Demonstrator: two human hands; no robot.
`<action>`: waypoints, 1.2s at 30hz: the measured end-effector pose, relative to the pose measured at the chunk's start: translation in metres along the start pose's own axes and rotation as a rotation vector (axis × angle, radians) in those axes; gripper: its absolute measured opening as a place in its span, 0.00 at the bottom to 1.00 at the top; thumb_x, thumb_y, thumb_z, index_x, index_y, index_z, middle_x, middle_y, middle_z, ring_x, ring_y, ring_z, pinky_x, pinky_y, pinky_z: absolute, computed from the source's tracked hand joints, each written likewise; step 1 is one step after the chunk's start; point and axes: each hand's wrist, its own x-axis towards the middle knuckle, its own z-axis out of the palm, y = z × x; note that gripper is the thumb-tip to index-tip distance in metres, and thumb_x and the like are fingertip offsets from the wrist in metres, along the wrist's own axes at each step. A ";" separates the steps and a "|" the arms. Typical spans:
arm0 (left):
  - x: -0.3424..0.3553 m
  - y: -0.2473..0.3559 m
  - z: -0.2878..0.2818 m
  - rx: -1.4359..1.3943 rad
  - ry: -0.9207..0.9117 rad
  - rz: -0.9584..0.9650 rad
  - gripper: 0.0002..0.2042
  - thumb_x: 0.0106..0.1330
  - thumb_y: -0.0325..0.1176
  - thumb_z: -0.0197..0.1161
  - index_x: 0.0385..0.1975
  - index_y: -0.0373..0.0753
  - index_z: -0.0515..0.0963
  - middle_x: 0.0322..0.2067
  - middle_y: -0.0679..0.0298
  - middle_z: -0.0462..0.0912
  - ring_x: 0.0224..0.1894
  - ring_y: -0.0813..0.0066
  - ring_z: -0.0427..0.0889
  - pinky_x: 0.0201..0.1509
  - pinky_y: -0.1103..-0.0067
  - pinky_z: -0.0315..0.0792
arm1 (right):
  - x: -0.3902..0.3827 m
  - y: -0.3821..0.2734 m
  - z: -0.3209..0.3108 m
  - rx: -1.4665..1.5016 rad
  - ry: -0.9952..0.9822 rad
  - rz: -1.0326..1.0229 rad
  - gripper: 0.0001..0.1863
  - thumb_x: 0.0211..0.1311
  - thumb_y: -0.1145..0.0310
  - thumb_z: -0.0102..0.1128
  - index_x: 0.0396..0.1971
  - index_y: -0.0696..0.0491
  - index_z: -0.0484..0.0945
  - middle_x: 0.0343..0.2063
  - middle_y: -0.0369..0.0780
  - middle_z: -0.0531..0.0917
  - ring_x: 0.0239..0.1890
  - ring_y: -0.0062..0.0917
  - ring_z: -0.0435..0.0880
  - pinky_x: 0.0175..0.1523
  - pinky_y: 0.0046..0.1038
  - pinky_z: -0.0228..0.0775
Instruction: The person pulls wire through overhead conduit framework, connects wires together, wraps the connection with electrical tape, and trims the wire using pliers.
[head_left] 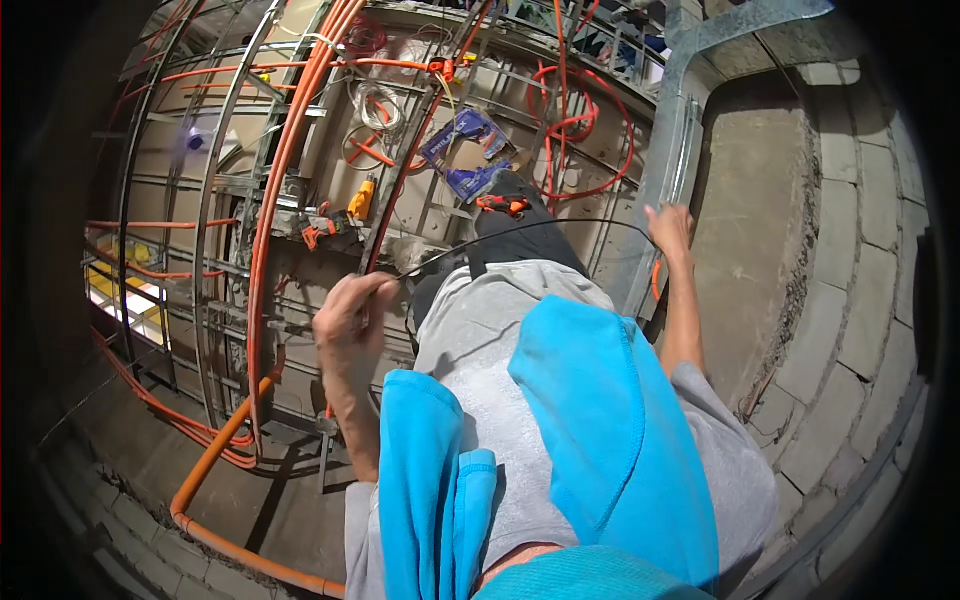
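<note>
A thin black cable (545,221) stretches in a shallow arc across my body, between my two hands. My left hand (355,315) holds one part of it with fingers curled, beside the metal rails at centre left. My right hand (672,228) grips the other part at the edge of a galvanized metal duct (685,130), with a short orange conduit (656,280) just below. A red-and-black tool (503,204) lies over my dark trousers in the middle, past my grey shirt and the turquoise cloth on it.
Metal framing and orange conduits (290,150) run at the left. A yellow tool (362,200), an orange tool (318,232), a blue package (465,150), a white coil (378,105) and red coiled tubing (585,115) lie among rails ahead. A block wall (840,250) stands right.
</note>
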 end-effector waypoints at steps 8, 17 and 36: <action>0.034 0.033 0.097 0.227 -0.511 0.453 0.08 0.57 0.27 0.66 0.36 0.39 0.81 0.32 0.60 0.81 0.37 0.61 0.83 0.40 0.68 0.77 | -0.005 -0.229 -0.152 1.296 -1.439 -0.820 0.33 0.77 0.46 0.47 0.61 0.63 0.73 0.53 0.50 0.83 0.52 0.33 0.84 0.59 0.33 0.75; 0.007 0.017 0.125 0.007 -0.691 0.398 0.09 0.60 0.36 0.60 0.31 0.35 0.78 0.28 0.54 0.80 0.37 0.55 0.82 0.40 0.67 0.76 | -0.017 -0.325 -0.152 1.668 -1.612 -0.354 0.19 0.77 0.63 0.53 0.56 0.63 0.74 0.28 0.30 0.81 0.21 0.08 0.75 0.27 0.16 0.69; 0.020 0.015 0.254 0.332 -0.787 1.061 0.06 0.56 0.34 0.62 0.21 0.46 0.84 0.27 0.64 0.86 0.38 0.67 0.85 0.44 0.72 0.73 | 0.082 -0.025 -0.308 2.270 -0.113 -0.329 0.18 0.82 0.66 0.38 0.57 0.64 0.68 0.21 0.30 0.58 0.20 0.14 0.51 0.24 0.17 0.46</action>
